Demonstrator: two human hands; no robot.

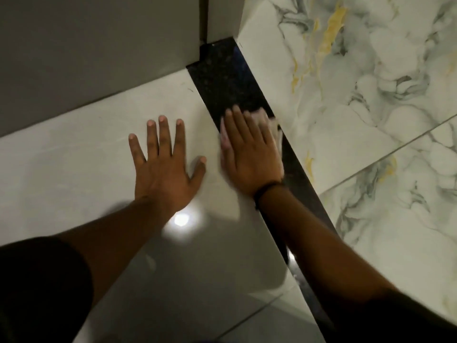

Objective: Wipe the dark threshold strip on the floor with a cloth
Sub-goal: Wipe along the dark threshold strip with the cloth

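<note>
A dark speckled threshold strip (223, 80) runs diagonally across the floor from the wall corner at the top toward the bottom right. My right hand (249, 154) lies flat on a pale cloth (270, 122), pressing it onto the strip; the cloth shows only past the fingertips and along the hand's left edge. My left hand (163, 167) rests flat on the plain light tile beside the strip, fingers spread, holding nothing. My right forearm covers the lower stretch of the strip.
A grey wall (99, 50) meets the floor at upper left, and a door jamb (222, 18) stands at the strip's far end. Marbled white, grey and yellow tile (371, 107) lies right of the strip. A lamp reflection (181, 220) glares on the glossy tile.
</note>
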